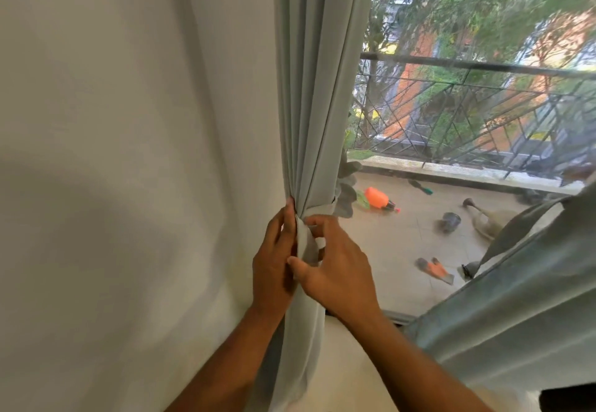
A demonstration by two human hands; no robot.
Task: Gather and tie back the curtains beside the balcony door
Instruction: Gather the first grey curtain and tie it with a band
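A pale grey-green curtain hangs gathered in tight folds beside the white wall, left of the balcony door. A matching fabric tie-back band wraps round the bundle at mid height. My left hand holds the left side of the gathered curtain just under the band, fingers pointing up. My right hand pinches a loose strip of the band between thumb and fingers in front of the bundle. A second curtain of the same cloth hangs at the right.
The white wall fills the left half. Through the glass lie a tiled balcony floor, an orange toy, a small grey pot, orange sandals and a metal railing with trees beyond.
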